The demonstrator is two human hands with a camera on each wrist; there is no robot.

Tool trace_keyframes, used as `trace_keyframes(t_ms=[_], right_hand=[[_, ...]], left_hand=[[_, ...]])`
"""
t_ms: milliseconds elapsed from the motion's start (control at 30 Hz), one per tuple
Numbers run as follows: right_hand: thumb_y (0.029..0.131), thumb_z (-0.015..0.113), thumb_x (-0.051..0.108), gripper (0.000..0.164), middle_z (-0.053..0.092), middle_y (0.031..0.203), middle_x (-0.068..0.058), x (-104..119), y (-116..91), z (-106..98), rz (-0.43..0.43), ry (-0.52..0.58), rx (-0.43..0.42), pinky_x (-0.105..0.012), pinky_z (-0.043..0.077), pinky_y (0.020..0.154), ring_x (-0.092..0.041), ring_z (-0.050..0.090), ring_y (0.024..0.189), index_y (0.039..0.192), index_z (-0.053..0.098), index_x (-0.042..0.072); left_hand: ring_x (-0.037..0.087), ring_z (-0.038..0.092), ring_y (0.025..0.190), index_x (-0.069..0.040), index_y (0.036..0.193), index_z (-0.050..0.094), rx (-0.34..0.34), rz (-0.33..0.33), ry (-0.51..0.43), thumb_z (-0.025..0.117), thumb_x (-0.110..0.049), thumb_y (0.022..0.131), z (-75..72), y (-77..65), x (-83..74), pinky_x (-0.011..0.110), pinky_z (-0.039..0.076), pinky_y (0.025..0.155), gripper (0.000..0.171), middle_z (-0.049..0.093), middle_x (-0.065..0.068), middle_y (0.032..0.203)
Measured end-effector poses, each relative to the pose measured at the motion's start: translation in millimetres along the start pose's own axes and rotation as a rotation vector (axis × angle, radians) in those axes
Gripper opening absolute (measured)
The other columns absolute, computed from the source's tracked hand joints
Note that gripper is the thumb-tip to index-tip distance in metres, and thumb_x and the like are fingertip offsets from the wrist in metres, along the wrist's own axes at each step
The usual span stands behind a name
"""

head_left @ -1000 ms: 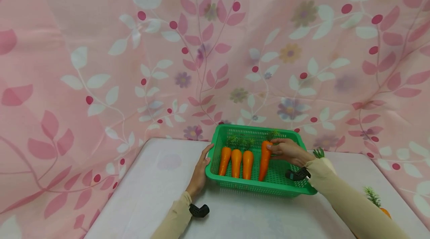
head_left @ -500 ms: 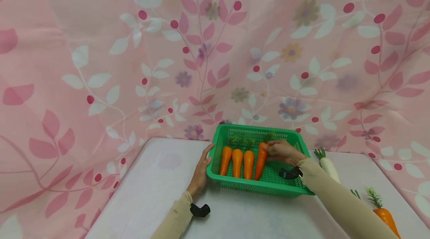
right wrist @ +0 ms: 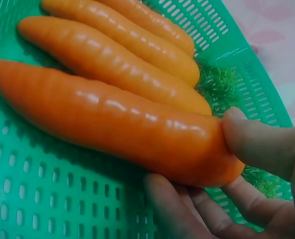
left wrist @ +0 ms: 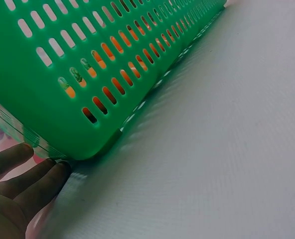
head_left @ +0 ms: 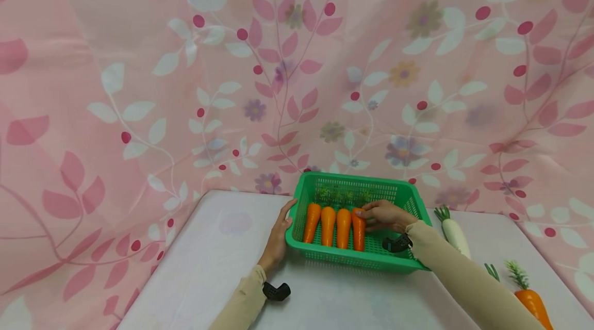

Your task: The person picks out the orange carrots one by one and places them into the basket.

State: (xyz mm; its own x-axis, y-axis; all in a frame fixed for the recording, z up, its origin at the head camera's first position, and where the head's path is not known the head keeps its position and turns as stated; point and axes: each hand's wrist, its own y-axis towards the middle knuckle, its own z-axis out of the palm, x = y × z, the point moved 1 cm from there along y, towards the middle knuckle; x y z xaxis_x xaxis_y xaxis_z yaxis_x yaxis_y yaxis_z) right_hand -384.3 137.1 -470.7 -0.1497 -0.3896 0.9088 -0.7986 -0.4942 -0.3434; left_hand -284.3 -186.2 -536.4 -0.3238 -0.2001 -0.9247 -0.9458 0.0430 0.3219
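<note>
A green plastic basket [head_left: 399, 263] with slotted walls stands on the table. Inside, several orange carrots with green tops lie side by side in a row. My right hand [head_left: 384, 215] grips the rightmost carrot [head_left: 358, 232] near its leafy end. The right wrist view shows the thumb on top of this carrot [right wrist: 107, 119] and fingers along its lower side. Beside it lies a paler carrot [head_left: 343, 229]. At the basket's left end, my left hand [head_left: 277, 234] rests against the outer wall, its fingers fairly straight; in the left wrist view the fingertips touch the basket's corner.
To the right of the basket, a white radish [head_left: 455, 234] with a green top lies on the white table [head_left: 209, 258]. Nearer the front right lies another carrot [head_left: 533, 305], with green stems [head_left: 492, 271] beside it, partly behind the right sleeve. A floral pink cloth [head_left: 278, 87] hangs behind the table.
My right hand has moved left and down with the carrot, which was tilted and apart and now lies beside the others. The left hand stays at the basket's end.
</note>
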Motion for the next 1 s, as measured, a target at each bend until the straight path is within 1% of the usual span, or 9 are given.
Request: trace_keyframes(t_ms=[133, 433, 567, 700, 767, 900, 1000], right_hand=[[0.108, 0.062, 0.021, 0.065, 0.053, 0.148, -0.037, 0.0, -0.9, 1.2, 0.003, -0.011, 0.005, -0.052, 0.058, 0.102, -0.046, 0.067, 0.125, 0.152, 0.038, -0.019], [0.106, 0.066, 0.021, 0.066, 0.061, 0.142, -0.033, 1.0, -0.5, 2.1, 0.022, 0.004, 0.02, -0.051, 0.058, 0.102, -0.041, 0.069, 0.123, 0.152, 0.039, -0.018], [0.101, 0.071, 0.016, 0.076, 0.061, 0.142, -0.033, 1.2, -0.4, 2.7, 0.043, 0.015, 0.022, -0.05, 0.059, 0.101, -0.039, 0.07, 0.121, 0.155, 0.031, -0.018], [0.099, 0.074, 0.012, 0.084, 0.061, 0.142, -0.034, 1.4, -0.4, 2.7, 0.054, 0.019, 0.03, -0.052, 0.058, 0.102, -0.038, 0.072, 0.119, 0.157, 0.022, -0.021], [0.099, 0.073, 0.009, 0.084, 0.062, 0.139, -0.034, 1.4, -0.5, 2.5, 0.052, 0.014, 0.036, -0.053, 0.057, 0.102, -0.037, 0.072, 0.117, 0.157, 0.021, -0.022], [0.099, 0.072, 0.007, 0.081, 0.066, 0.135, -0.032, 1.1, -1.2, 2.8, 0.049, 0.001, 0.026, -0.052, 0.058, 0.101, -0.034, 0.074, 0.112, 0.155, 0.023, -0.023], [0.099, 0.073, 0.008, 0.081, 0.064, 0.137, -0.033, 0.4, -1.2, 3.6, 0.043, -0.021, 0.012, -0.05, 0.06, 0.098, -0.036, 0.074, 0.113, 0.155, 0.024, -0.024]], left_hand=[[0.032, 0.027, 0.16, -0.034, 0.165, 0.035, 0.003, -0.001, -0.004, 0.031, -0.034, 0.114, -0.1, -0.3, 0.3, 0.07, 0.018, 0.126, 0.052, 0.029, 0.002, 0.175], [0.033, 0.026, 0.16, -0.035, 0.166, 0.034, 0.005, 0.005, -0.013, 0.03, -0.037, 0.114, -0.4, -0.3, 1.0, 0.07, 0.017, 0.126, 0.052, 0.028, 0.001, 0.176], [0.034, 0.024, 0.161, -0.032, 0.166, 0.034, 0.009, 0.014, -0.024, 0.028, -0.037, 0.114, -0.3, -1.1, 0.6, 0.072, 0.014, 0.126, 0.053, 0.027, 0.002, 0.176], [0.034, 0.024, 0.162, -0.033, 0.166, 0.034, 0.01, 0.006, -0.033, 0.028, -0.038, 0.114, -0.3, -1.3, 0.6, 0.072, 0.013, 0.126, 0.053, 0.026, 0.001, 0.176], [0.033, 0.024, 0.162, -0.034, 0.166, 0.034, 0.008, 0.003, -0.03, 0.028, -0.038, 0.114, -0.4, -1.1, 0.8, 0.072, 0.013, 0.127, 0.052, 0.026, 0.001, 0.176], [0.033, 0.023, 0.162, -0.033, 0.166, 0.035, 0.008, 0.006, -0.026, 0.03, -0.037, 0.114, -0.2, -0.8, 0.9, 0.071, 0.013, 0.127, 0.053, 0.026, 0.001, 0.176], [0.032, 0.023, 0.162, -0.032, 0.166, 0.034, 0.011, 0.007, -0.03, 0.03, -0.037, 0.114, 0.0, -0.4, 0.6, 0.071, 0.013, 0.127, 0.053, 0.026, 0.001, 0.176]])
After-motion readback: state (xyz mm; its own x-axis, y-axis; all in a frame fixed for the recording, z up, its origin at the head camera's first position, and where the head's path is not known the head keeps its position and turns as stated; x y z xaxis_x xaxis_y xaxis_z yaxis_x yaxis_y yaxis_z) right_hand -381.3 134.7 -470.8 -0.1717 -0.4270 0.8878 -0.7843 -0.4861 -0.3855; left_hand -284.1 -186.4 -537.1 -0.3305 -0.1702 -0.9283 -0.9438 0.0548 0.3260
